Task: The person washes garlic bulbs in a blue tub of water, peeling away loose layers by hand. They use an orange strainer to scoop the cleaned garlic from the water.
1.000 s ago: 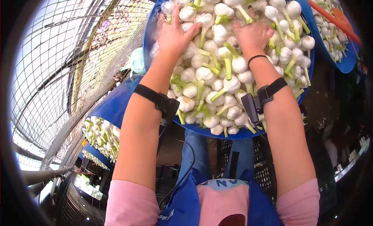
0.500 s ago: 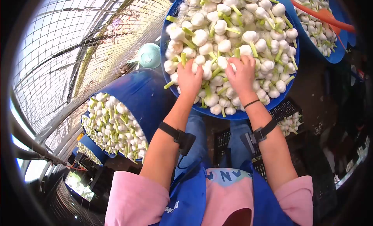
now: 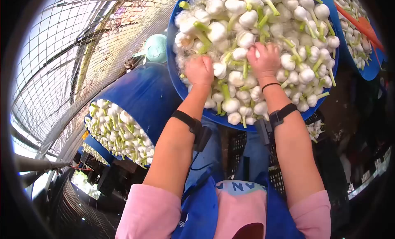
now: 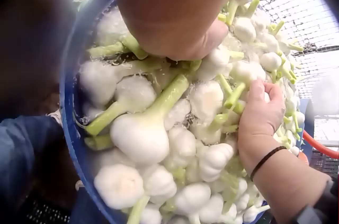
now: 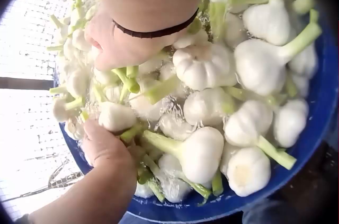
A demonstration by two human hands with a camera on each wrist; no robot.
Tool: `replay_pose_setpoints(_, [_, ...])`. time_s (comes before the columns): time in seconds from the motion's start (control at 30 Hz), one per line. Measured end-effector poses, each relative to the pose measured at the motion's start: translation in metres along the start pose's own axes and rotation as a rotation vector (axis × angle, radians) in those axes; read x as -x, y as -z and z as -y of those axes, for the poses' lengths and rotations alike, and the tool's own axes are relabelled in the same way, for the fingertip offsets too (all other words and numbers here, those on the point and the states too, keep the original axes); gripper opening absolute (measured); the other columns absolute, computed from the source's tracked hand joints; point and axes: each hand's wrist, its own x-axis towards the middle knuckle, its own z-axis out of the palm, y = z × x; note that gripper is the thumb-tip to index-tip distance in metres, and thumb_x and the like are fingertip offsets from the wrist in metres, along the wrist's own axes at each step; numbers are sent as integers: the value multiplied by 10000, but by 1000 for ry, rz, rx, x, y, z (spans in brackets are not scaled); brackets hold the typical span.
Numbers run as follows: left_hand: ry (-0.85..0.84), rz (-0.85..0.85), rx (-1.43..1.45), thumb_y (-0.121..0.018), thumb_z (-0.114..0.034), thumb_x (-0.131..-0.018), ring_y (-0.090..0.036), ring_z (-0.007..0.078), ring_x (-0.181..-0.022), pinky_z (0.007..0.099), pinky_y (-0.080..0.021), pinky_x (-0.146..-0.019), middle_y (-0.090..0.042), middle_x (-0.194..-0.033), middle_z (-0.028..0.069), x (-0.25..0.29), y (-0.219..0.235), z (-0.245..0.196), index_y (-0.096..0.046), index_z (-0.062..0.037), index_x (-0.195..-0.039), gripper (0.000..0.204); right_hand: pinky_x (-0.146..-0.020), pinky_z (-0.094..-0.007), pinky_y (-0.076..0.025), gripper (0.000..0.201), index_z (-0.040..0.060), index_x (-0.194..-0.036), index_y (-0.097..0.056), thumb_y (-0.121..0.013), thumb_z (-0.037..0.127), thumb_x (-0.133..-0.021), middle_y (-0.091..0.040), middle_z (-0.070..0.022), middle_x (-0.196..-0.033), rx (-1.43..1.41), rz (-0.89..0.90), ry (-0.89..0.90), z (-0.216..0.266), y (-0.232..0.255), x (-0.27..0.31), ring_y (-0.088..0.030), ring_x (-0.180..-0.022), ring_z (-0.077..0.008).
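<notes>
Right hand (image 3: 265,60) forward; sleeves (image 3: 151,210) head-view only.

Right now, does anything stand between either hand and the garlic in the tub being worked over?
Nothing visible does. The left hand is down among the garlic bulbs; the right hand curls its fingers round one. The tub's rim blocks neither, and the light green basin is outside the tub.

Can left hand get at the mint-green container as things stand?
Probably yes, though depth is unclear: only the blue tub's rim seems between left hand and mint-green container; nothing covers it.
</notes>
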Motion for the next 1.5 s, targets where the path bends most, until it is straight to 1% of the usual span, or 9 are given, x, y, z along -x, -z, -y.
replay_pose_setpoints(0.1, [12,-1,130,-454,-266,-823,-555,405,-609,520,-436,-626,-592,-677,217,-11,0,3,-657,-58,-631,348,-635,-442,-484,173,182,-786,-690,-582,314,-759,-628,-113,-714,-91,73,-59,-16,-14,-33,-590,-741,-330])
replay_pose_setpoints(0.17, [13,113,214,-527,-240,-823,-548,404,-895,482,-440,-787,-588,-947,247,3,20,-8,-669,-34,-744,262,-674,-448,-485,198,157,-820,-684,-570,314,-778,-636,-125,-759,-119,253,-277,-3,2,-47,-596,-783,-341])
replay_pose_setpoints(0.27, [-185,43,179,-647,-148,-778,-349,447,-1186,476,-318,-1010,-418,-1267,240,38,68,-20,-648,-50,-965,211,-724,-440,-480,198,133,-851,-674,-569,288,-787,-646,-131,-800,-232,137,-98,-12,3,-29,-588,-812,-344])
replay_pose_setpoints(0.37, [-336,-268,210,-691,-157,-741,-414,374,-1168,433,-306,-1017,-448,-1240,226,-12,69,-1,-530,5,-1101,426,-759,-437,-470,166,118,-861,-665,-590,237,-772,-639,-131,-812,-199,259,-132,-1,46,4,-575,-842,-339])
replay_pose_setpoints(0.47, [-232,-161,0,-689,-124,-740,-446,360,-1112,426,-349,-978,-469,-1197,216,-57,48,2,-496,41,-1118,456,-754,-431,-470,128,124,-837,-665,-615,200,-746,-619,-115,-779,-218,177,-87,11,74,29,-559,-836,-328])
replay_pose_setpoints(0.8, [-232,-157,252,-709,-171,-741,-501,289,-959,384,-433,-836,-528,-991,146,-36,62,9,-554,-41,-1079,394,-697,-412,-498,137,159,-826,-680,-617,218,-719,-580,-62,-784,-73,39,-81,0,14,16,-550,-845,-293])
replay_pose_setpoints(1.0, [-32,-133,286,-672,-163,-757,-580,274,-916,364,-463,-821,-607,-976,147,-43,59,-2,-551,-20,-1093,385,-673,-406,-504,130,197,-809,-679,-626,228,-695,-574,-43,-773,-41,17,-121,-2,10,14,-556,-822,-277])
replay_pose_setpoints(1.3, [-97,-31,465,-636,-138,-794,-622,228,-855,330,-491,-776,-642,-981,145,-41,61,17,-554,-20,-1159,393,-651,-405,-502,117,204,-786,-677,-625,224,-683,-565,-31,-765,-61,-16,-131,-3,7,14,-553,-800,-270])
replay_pose_setpoints(1.5, [14,88,402,-629,-156,-846,-611,271,-998,328,-484,-834,-620,-1106,168,-37,72,6,-518,-15,-1237,430,-644,-397,-499,112,186,-780,-672,-628,202,-678,-559,-35,-763,-92,-40,-105,-2,9,12,-550,-792,-271])
